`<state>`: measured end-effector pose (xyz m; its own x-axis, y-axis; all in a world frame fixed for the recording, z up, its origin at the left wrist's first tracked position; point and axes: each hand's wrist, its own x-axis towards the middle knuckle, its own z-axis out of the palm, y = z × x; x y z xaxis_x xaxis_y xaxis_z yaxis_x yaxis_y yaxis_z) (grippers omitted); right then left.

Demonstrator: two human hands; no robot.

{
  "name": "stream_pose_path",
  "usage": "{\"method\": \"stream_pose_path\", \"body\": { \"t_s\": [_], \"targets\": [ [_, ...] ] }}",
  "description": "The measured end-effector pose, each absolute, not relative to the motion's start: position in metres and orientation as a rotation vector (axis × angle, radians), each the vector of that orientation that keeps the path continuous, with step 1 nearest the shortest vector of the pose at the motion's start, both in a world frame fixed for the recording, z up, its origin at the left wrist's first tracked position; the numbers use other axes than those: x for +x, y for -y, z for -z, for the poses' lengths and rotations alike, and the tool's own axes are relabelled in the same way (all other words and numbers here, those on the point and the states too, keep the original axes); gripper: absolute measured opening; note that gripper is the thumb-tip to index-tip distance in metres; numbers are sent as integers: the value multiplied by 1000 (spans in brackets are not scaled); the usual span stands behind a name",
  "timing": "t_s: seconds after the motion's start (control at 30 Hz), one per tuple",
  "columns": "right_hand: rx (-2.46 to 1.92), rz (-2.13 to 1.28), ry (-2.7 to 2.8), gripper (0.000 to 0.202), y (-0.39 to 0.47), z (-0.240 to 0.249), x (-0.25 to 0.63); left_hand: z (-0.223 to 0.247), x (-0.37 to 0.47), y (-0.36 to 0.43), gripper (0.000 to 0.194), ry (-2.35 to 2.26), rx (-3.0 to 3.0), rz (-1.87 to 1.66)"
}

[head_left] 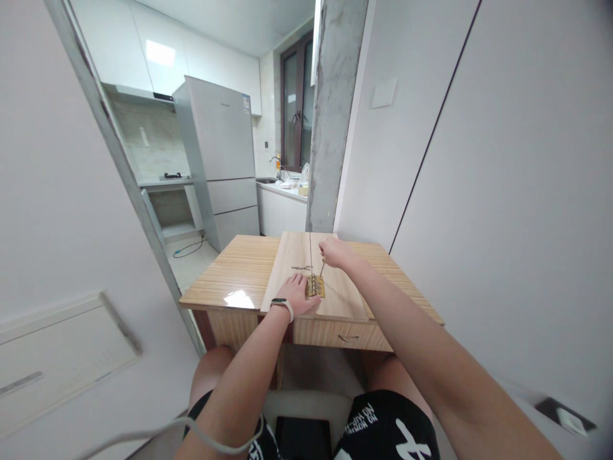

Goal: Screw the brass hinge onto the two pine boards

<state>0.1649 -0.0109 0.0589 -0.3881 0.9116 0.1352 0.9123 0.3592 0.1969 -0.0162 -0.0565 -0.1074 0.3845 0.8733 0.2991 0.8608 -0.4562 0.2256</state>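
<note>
A brass-coloured hinge lies opened flat over the seam between two pale wooden boards. My left hand rests flat at the hinge's left side, fingers stretched forward and thumb along its near edge; it covers part of the left leaf. Above the right leaf, my right hand is closed around a thin screwdriver, whose handle is hidden in the fist. The shaft points down to the hinge's upper right area; whether its tip sits in a screw cannot be made out. Several small dark screws lie beyond my left fingertips.
The boards lie on a striped wooden table with a drawer at its front. A wall stands close on the right. Behind are a grey fridge and a kitchen counter. A pale cable crosses near my left forearm.
</note>
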Motion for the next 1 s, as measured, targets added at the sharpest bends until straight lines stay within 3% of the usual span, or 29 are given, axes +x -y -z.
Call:
{"method": "stream_pose_path", "body": {
  "t_s": [0.6, 1.0],
  "targets": [
    [-1856, 272, 2599, 42, 22, -63, 164, 109, -16, 56, 88, -1614, 2605, -631],
    [-1790, 444, 2629, 27, 30, -69, 173, 105, -16, 57, 90, -1621, 2579, -585]
  ]
}}
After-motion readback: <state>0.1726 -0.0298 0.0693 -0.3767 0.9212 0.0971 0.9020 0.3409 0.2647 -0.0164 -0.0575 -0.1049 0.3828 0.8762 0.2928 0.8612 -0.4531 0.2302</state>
